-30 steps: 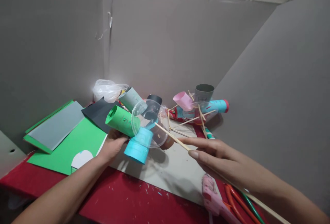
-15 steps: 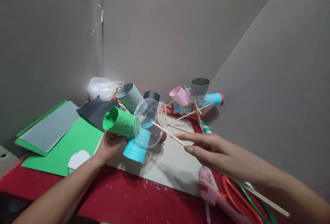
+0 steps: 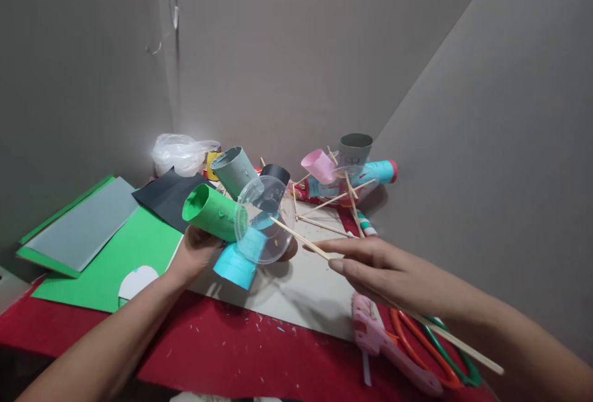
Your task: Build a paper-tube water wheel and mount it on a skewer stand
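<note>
Grey walls (image 3: 296, 50) back a red table (image 3: 185, 352) where, between a pink glue gun (image 3: 370, 329) and a stick frame (image 3: 324, 205), the right hand (image 3: 393, 272) pinches a wooden stick (image 3: 303, 241), tip at the paper-tubed clear lid (image 3: 258, 205) that the left hand (image 3: 197, 254), fingers half hidden, apparently grips.

Head-worn view looks forward-down across the table (image 3: 222, 352).

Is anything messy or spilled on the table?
Yes, a little messy: small scraps lie scattered on the red surface, just in front of the white sheet, loose instead of gathered up. I see no spilled liquid.
</note>
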### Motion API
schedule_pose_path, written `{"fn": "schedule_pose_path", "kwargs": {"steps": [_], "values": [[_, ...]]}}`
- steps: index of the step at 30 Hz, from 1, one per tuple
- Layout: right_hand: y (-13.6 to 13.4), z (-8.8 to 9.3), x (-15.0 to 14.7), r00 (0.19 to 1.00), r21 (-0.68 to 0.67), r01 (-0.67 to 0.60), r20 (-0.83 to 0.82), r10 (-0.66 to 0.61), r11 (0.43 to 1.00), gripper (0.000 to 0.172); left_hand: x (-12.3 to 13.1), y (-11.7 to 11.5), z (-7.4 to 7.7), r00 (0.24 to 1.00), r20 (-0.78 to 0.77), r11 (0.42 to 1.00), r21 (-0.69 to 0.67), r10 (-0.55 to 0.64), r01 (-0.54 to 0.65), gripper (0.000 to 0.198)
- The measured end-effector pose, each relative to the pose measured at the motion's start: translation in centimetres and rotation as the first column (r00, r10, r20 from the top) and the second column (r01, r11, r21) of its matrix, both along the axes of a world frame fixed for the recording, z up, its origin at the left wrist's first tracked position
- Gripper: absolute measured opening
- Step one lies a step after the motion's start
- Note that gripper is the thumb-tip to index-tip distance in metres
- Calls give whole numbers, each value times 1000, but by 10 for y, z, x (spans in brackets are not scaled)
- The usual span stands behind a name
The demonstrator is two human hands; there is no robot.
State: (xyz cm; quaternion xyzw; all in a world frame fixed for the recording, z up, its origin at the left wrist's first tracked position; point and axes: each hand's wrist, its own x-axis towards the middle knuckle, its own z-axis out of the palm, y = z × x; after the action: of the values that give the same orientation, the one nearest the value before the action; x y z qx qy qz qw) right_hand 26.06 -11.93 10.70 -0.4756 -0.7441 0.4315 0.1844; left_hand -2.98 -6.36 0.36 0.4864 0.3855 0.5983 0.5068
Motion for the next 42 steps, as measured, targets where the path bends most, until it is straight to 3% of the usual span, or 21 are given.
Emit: {"fn": "schedule_pose_path", "kwargs": {"steps": [2,6,18,24,28,33,37,39,42], "values": [[0,-5,3,997,-126,29,-71,-38,992,53,2,-1,3,1000,16,999,-32,-13,14,14],[-4,-12,7,987,-230,46,-140,-79,972,57,3,-2,9,1000,-12,999,-47,-8,7,14],[-6,-17,4,966,-312,77,-211,-148,947,64,4,-5,8,994,-68,995,-69,-82,78,17],[-3,-30,9,896,-446,10,-393,-206,895,64,4,-7,12,992,-90,993,-88,-92,84,24],[-1,-36,6,844,-516,-40,-476,-248,856,64,2,-4,5,992,-108,995,-88,-57,48,24],[-2,-40,3,916,-402,73,-335,-221,913,64,6,1,-2,991,-20,983,-128,-133,129,20],[-8,-34,9,931,-340,153,-265,-250,928,63,10,3,-5,964,74,921,-285,-257,267,23],[-10,-30,14,889,-318,201,-339,-309,927,53,10,6,-9,947,123,876,-361,-297,321,22],[-13,-24,22,754,-244,213,-575,-318,946,37,8,8,-17,922,153,815,-432,-355,386,21]]}}
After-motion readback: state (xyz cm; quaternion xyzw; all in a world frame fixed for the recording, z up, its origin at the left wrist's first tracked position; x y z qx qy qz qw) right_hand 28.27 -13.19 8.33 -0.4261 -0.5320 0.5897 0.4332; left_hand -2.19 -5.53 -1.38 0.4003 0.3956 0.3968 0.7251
